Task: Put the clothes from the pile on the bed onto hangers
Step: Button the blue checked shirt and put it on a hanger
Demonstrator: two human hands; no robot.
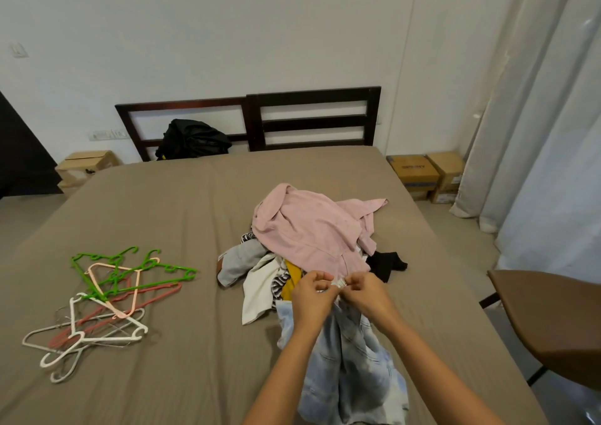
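Note:
A pile of clothes [305, 249] lies mid-bed, with a pink garment [309, 226] on top and grey, white, yellow, striped and black pieces beneath. A light blue denim garment [351, 359] hangs from both my hands in front of the pile. My left hand [312, 294] and my right hand [366, 293] pinch its top edge close together, around a small white tag or button. A heap of hangers [107, 297], green, pink, red and white, lies on the bed to the left, well apart from my hands.
The bed [169, 216] has a taupe sheet and a dark wooden headboard [312, 122]. A black bag [192, 138] leans at the headboard. Cardboard boxes [422, 176] and curtains stand at the right. A brown chair [549, 320] juts in by the bed's right edge.

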